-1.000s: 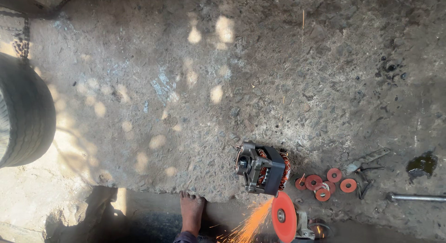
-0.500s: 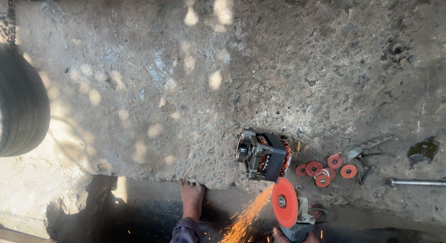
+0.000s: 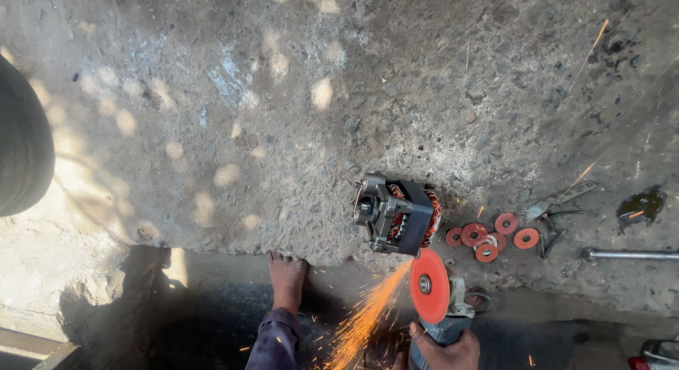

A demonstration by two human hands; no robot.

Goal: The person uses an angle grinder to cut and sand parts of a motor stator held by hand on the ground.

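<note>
- Slab (image 3: pixel 297 115): rough concrete; the motor sits at its near edge.
- Tyre (image 3: pixel 21 140): dark, far left of the motor.
- Motor (image 3: pixel 396 213): black frame, copper windings; likely heavy, stiff and sharp-edged, best held by the frame.
- Grinder (image 3: pixel 442 299): its orange disc touches the motor's near side and throws sparks; likely heavy and kicking, so held by the body.
- Right hand (image 3: pixel 442 350): grip clamped on the grinder. Left hand is out of view.
- Foot (image 3: pixel 286 278): bare, left of the motor.
- Discs (image 3: pixel 495 235): orange, right of the motor.
</note>
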